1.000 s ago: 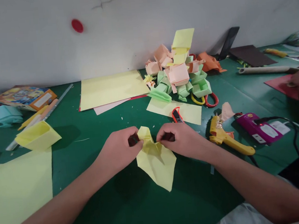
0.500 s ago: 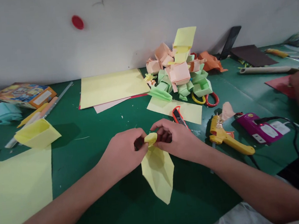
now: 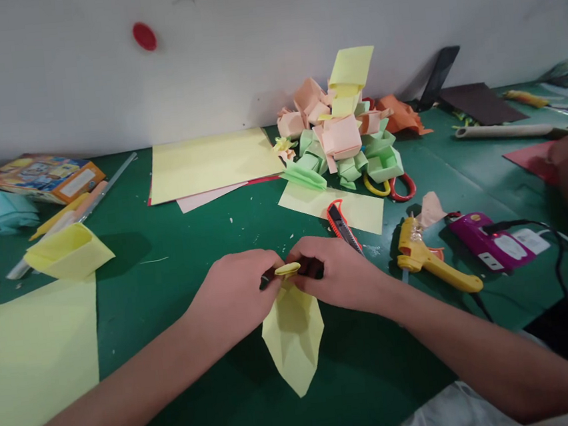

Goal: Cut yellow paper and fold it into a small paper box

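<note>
A folded piece of yellow paper (image 3: 297, 346) hangs between my hands over the green table, its wide pointed end toward me. My left hand (image 3: 240, 284) pinches the narrow far end from the left. From the other side, my right hand (image 3: 337, 275) grips that same end, thumb and fingers pressed together. A small flattened fold shows between the fingertips; the rest of the pinched part is hidden. Just beyond my right hand lies a red and black utility knife (image 3: 341, 226), partly over a yellow paper strip (image 3: 364, 212).
A yellow glue gun (image 3: 426, 259) and a purple power adapter (image 3: 492, 243) with cables lie at right. Folded paper pieces (image 3: 340, 140) are heaped over scissors (image 3: 402, 188). Yellow sheets (image 3: 213, 163) lie at the back. At left are a yellow paper box (image 3: 69, 252) and a large sheet (image 3: 36, 351).
My right hand has closed in on the paper's narrow end, and both hands are nearer each other. The fold there looks flatter, and the paper's lower point has swung slightly left.
</note>
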The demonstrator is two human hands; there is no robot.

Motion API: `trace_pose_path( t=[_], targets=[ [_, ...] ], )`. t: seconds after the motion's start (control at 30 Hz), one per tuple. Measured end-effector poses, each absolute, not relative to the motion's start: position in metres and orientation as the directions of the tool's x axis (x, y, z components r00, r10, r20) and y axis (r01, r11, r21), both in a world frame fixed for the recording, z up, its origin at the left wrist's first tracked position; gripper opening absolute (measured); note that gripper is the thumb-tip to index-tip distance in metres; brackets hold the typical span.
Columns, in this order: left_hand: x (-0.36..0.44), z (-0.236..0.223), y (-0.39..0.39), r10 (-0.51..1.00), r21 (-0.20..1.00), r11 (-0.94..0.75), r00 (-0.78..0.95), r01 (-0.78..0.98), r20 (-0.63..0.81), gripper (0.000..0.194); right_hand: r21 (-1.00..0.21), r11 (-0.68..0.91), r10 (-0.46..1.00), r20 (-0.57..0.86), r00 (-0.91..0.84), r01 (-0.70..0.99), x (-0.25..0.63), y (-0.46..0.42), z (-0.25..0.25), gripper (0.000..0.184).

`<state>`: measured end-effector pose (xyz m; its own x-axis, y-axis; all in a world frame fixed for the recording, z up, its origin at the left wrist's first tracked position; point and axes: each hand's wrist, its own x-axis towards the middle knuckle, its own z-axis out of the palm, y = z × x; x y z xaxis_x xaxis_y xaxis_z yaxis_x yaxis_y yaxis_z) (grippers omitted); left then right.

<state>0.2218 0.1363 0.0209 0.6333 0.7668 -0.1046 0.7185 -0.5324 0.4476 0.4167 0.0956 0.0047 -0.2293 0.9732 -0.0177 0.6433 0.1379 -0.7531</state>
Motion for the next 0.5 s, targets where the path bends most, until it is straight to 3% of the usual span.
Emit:
trace_pose_path(
  t=[0.1,0.3,0.5],
  targets=[
    [0.222,0.021,0.136,0.754,0.423,-0.566,0.652,0.708,-0.082,0.023,-0.746,0.074,0.978,-0.076,-0.195,0.662,0.417,0.095,0.007,0.012],
    [0.22,0.015,0.134,0.725,0.443,-0.624,0.689,0.644,0.02,0.017,-0.754,0.076,0.985,-0.046,-0.168,0.653,0.419,0.094,0.004,0.017],
    [0.215,0.008,0.138,0.616,0.434,-0.729,0.784,0.529,0.081,0.019,-0.726,0.218,0.964,0.054,-0.262,0.652,0.419,0.093,-0.003,0.024]
  ],
)
